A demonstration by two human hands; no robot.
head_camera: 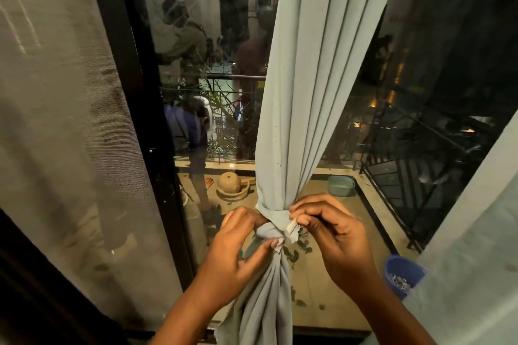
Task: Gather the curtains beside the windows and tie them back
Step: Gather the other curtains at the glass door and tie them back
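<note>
Head view shows both hands working at one knot. The right hand [333, 235] pinches a short pale end of fabric between thumb and fingertips, just to the right of the knot. The left hand [238, 244] has its fingers curled round the bunched cloth at the knot's left side, thumb tip pressed against the front of it. Between them sits the knot [273, 228] itself, a band of the same cloth wrapped round the gathered pale grey-green fabric curtain [302, 87], which hangs in tight pleats from above, narrows at the tie, and flares again below the hands.

The step in hand looks like tightening or tucking the last end. To do it well, the left hand should steady the bundle so the pleats do not slip while the right draws its end sideways, firmly but evenly. A pull straight down would likely drag the wrap lower and loosen the gather. The band should sit flat, not twisted.

Behind the curtain is the dark-framed glass window [213, 70], its reflections too murky to read. A translucent grey mesh screen [64, 109] stands to the left, and a small blue plastic bowl [403, 274] sits low at the right.
</note>
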